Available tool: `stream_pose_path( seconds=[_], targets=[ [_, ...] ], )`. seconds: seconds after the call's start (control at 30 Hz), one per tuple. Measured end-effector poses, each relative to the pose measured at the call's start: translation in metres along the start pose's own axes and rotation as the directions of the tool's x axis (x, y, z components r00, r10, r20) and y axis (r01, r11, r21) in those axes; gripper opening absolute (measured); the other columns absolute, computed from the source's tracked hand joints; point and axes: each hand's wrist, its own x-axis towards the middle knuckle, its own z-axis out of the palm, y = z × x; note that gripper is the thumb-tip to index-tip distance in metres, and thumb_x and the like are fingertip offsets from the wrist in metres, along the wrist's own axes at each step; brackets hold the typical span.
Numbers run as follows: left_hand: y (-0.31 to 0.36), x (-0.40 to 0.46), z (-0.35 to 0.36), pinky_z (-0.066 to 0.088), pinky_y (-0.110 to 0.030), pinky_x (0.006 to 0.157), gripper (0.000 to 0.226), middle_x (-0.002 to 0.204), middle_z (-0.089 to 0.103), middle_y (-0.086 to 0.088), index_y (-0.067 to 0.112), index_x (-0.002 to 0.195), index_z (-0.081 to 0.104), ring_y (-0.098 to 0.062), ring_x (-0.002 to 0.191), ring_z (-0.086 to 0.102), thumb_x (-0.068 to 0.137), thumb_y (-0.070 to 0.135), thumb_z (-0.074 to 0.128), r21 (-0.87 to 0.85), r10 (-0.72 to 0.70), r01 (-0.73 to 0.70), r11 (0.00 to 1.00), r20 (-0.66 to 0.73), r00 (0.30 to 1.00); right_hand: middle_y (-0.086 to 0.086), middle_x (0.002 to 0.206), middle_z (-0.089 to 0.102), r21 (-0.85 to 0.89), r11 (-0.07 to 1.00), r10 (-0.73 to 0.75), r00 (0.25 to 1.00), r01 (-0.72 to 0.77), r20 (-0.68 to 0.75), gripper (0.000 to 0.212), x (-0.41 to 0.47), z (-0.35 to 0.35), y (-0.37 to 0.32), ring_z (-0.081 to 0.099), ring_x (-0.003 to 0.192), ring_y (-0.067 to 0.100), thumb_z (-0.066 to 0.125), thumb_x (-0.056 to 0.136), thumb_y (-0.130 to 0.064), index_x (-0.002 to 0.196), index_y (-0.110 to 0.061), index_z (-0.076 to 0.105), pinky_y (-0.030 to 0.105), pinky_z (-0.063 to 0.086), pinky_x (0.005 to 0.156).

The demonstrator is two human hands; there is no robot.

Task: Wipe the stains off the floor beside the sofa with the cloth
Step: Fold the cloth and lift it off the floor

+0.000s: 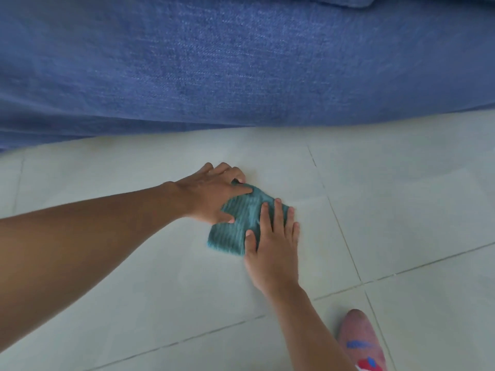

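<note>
A folded teal ribbed cloth (pixel 241 223) lies flat on the pale tiled floor (pixel 134 263), a short way in front of the blue sofa (pixel 214 62). My left hand (pixel 211 194) comes in from the left and grips the cloth's far left edge, fingers curled over its top corner. My right hand (pixel 273 242) lies flat on the cloth's right half, fingers spread and pointing toward the sofa. No stain shows clearly on the tiles around the cloth.
The sofa's fabric front fills the upper half of the view and meets the floor along a line just beyond my hands. Grey grout lines (pixel 345 245) cross the tiles. A foot in a pink patterned sock (pixel 361 341) stands at the bottom right.
</note>
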Motion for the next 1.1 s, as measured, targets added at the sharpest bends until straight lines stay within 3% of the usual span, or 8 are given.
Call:
stream_pose_path(
  seconds=[0.17, 0.33, 0.6, 0.67, 0.77, 0.87, 0.97, 1.1],
  targets=[
    [-0.023, -0.047, 0.000, 0.029, -0.040, 0.108, 0.073, 0.145, 0.036, 0.007, 0.040, 0.152, 0.030, -0.019, 0.135, 0.028, 0.087, 0.056, 0.061, 0.020, -0.129, 0.129, 0.991, 0.010, 0.992, 0.000, 0.135, 0.060, 0.149, 0.986, -0.062, 0.995, 0.074, -0.083, 0.045, 0.037, -0.022, -0.020, 0.048, 0.125, 0.030, 0.053, 0.088, -0.006, 0.130, -0.017, 0.065, 0.032, 0.040, 0.104],
    [-0.014, -0.081, 0.012, 0.033, -0.043, 0.105, 0.065, 0.141, 0.037, 0.001, 0.030, 0.151, 0.034, -0.023, 0.132, 0.033, 0.093, 0.049, 0.054, -0.009, -0.203, 0.204, 0.979, 0.046, 0.978, 0.002, 0.110, 0.061, 0.244, 0.969, -0.055, 0.992, 0.025, 0.118, 0.040, 0.051, -0.035, -0.045, 0.059, 0.088, 0.019, 0.058, 0.087, 0.006, 0.114, -0.021, 0.071, 0.027, 0.047, 0.077],
    [0.009, -0.075, 0.025, 0.042, -0.038, 0.086, 0.035, 0.133, 0.045, -0.008, 0.011, 0.129, 0.052, -0.027, 0.117, 0.046, 0.096, 0.019, 0.057, 0.014, -0.381, 0.383, 0.924, -0.068, 0.922, -0.004, 0.103, 0.066, 0.260, 0.966, -0.071, 0.971, 0.010, 0.227, 0.022, 0.056, -0.035, -0.056, 0.063, 0.095, 0.020, 0.061, 0.092, -0.009, 0.099, -0.029, 0.067, 0.026, 0.049, 0.081],
    [0.003, -0.076, 0.020, 0.045, -0.040, 0.091, 0.029, 0.127, 0.051, -0.008, 0.013, 0.125, 0.054, -0.026, 0.116, 0.047, 0.099, 0.025, 0.053, -0.138, -0.383, 0.371, 0.918, -0.073, 0.921, -0.008, 0.099, 0.068, 0.279, 0.959, -0.113, 0.975, 0.056, 0.193, 0.023, 0.058, -0.043, -0.052, 0.062, 0.088, 0.012, 0.063, 0.092, -0.008, 0.091, -0.031, 0.066, 0.008, 0.044, 0.075],
    [-0.010, -0.079, 0.003, 0.049, -0.038, 0.089, 0.019, 0.110, 0.062, -0.003, 0.018, 0.114, 0.055, -0.023, 0.102, 0.056, 0.100, 0.031, 0.051, -0.609, -0.455, 0.371, 0.701, 0.018, 0.890, -0.007, 0.092, 0.073, 0.383, 0.921, -0.121, 0.987, 0.071, 0.108, 0.027, 0.067, -0.054, -0.044, 0.064, 0.079, 0.005, 0.065, 0.090, -0.006, 0.081, -0.032, 0.066, 0.004, 0.042, 0.063],
    [-0.017, -0.083, -0.007, 0.043, -0.028, 0.071, 0.006, 0.079, 0.055, 0.008, 0.022, 0.100, 0.054, -0.016, 0.079, 0.053, 0.099, 0.028, 0.057, -0.848, -0.511, 0.292, 0.442, 0.029, 0.859, 0.008, 0.089, 0.076, 0.600, 0.800, -0.100, 0.987, 0.007, 0.122, 0.026, 0.072, -0.060, -0.046, 0.069, 0.080, 0.021, 0.068, 0.090, -0.009, 0.089, -0.035, 0.073, 0.030, 0.051, 0.076],
    [-0.024, -0.096, -0.020, 0.044, -0.029, 0.064, 0.007, 0.079, 0.054, 0.002, 0.018, 0.108, 0.053, -0.012, 0.067, 0.050, 0.102, 0.022, 0.053, -0.960, -0.548, 0.209, 0.189, 0.073, 0.833, 0.025, 0.099, 0.073, 0.740, 0.669, -0.143, 0.966, -0.067, 0.217, 0.028, 0.075, -0.067, -0.060, 0.066, 0.082, 0.025, 0.065, 0.095, -0.011, 0.102, -0.036, 0.076, 0.036, 0.049, 0.081],
    [-0.034, -0.126, -0.035, 0.053, -0.028, 0.052, 0.015, 0.094, 0.064, -0.004, 0.026, 0.116, 0.056, -0.011, 0.064, 0.063, 0.105, 0.024, 0.047, -0.968, -0.555, 0.214, 0.132, 0.107, 0.825, 0.016, 0.111, 0.075, 0.830, 0.518, -0.273, 0.881, -0.205, 0.387, 0.032, 0.072, -0.065, -0.084, 0.072, 0.095, 0.022, 0.070, 0.088, 0.001, 0.112, -0.021, 0.074, 0.039, 0.054, 0.088]
  ],
)
